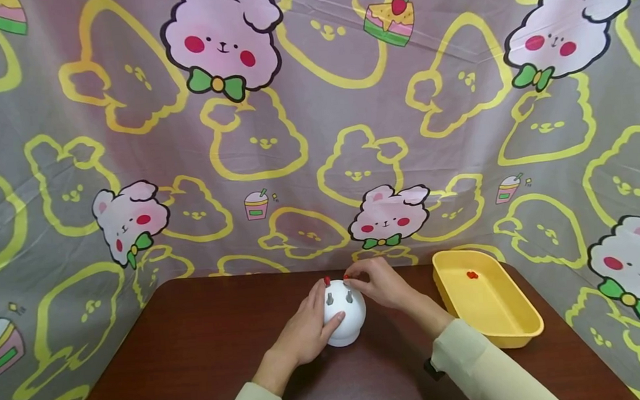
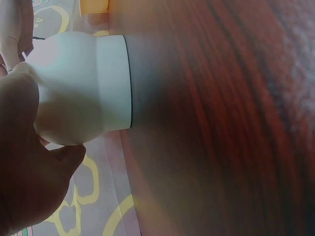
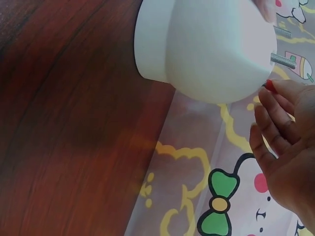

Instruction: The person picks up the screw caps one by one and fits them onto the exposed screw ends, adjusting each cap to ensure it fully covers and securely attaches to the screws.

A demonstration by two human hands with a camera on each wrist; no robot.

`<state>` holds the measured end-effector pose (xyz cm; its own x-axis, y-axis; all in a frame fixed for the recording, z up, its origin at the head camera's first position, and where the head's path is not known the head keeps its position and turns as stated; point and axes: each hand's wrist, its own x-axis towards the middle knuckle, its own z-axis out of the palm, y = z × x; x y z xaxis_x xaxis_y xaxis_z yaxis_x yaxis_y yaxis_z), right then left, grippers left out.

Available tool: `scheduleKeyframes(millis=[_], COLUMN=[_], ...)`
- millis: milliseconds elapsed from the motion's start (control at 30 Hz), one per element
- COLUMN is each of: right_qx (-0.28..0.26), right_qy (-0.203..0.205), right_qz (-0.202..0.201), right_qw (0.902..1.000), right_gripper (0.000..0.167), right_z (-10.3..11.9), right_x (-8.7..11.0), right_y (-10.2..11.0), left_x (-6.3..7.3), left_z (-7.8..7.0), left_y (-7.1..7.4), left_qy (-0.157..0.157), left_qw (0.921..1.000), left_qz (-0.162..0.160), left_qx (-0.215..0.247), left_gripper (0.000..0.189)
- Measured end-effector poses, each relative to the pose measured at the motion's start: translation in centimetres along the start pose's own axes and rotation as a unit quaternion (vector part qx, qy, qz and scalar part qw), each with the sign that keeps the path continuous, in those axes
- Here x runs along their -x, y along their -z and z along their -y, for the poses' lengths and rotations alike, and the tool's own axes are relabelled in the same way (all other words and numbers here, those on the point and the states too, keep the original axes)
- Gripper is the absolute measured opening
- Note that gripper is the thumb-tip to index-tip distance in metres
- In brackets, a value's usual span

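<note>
A white rounded body with a short cylindrical base stands on the table. Bare threaded metal bolts stick out of its top. My left hand grips the body from the left, thumb across its near face and fingers along its far left side. A small red nut sits at the far left of the top, beside the left fingertips. At the far right of the top, my right hand pinches another small red piece between thumb and index finger; its other fingers are loosely bent.
On the right of the brown table stands a yellow tray with a small red piece inside. A patterned cloth with rabbit drawings hangs behind the table's back edge and along its sides.
</note>
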<state>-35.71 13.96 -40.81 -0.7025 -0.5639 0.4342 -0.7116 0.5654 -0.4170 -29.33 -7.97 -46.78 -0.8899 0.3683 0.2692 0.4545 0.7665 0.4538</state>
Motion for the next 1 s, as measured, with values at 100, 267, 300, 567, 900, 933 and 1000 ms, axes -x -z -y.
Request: scheduleKeyframes(millis=[100, 267, 300, 567, 900, 933, 1000], right_qx=[0.003, 0.0, 0.001, 0.0, 0.008, 0.009, 0.013], right_qy=[0.005, 0.008, 0.009, 0.005, 0.008, 0.008, 0.007], right_qz=[-0.005, -0.004, -0.003, 0.007, 0.009, 0.009, 0.01], right_qw=[1.0, 1.0, 1.0, 1.0, 0.9999, 0.9999, 0.9999], right_gripper=[0.011, 0.012, 0.012, 0.014, 0.009, 0.008, 0.007], right_z=[-0.1, 0.0, 0.0, 0.6, 0.6, 0.6, 0.7], right_x=[0.2, 0.4, 0.5, 0.7, 0.9, 0.9, 1.0], right_y=[0.0, 0.2, 0.3, 1.2, 2.0, 2.1, 2.3], left_x=[0.0, 0.1, 0.1, 0.2, 0.1, 0.1, 0.0], left_z=[0.0, 0.0, 0.0, 0.1, 0.2, 0.2, 0.2], left_y=[0.0, 0.0, 0.0, 0.0, -0.2, -0.1, -0.1], left_qy=[0.0, 0.002, 0.003, 0.008, 0.003, 0.003, 0.003], left_qw=[1.0, 1.0, 1.0, 0.9999, 1.0, 1.0, 1.0], left_qz=[-0.001, 0.001, 0.003, 0.007, -0.002, -0.003, -0.003], left_qx=[0.002, 0.002, 0.002, 0.002, 0.003, 0.004, 0.003], left_gripper=[0.088, 0.089, 0.089, 0.091, 0.091, 0.091, 0.091])
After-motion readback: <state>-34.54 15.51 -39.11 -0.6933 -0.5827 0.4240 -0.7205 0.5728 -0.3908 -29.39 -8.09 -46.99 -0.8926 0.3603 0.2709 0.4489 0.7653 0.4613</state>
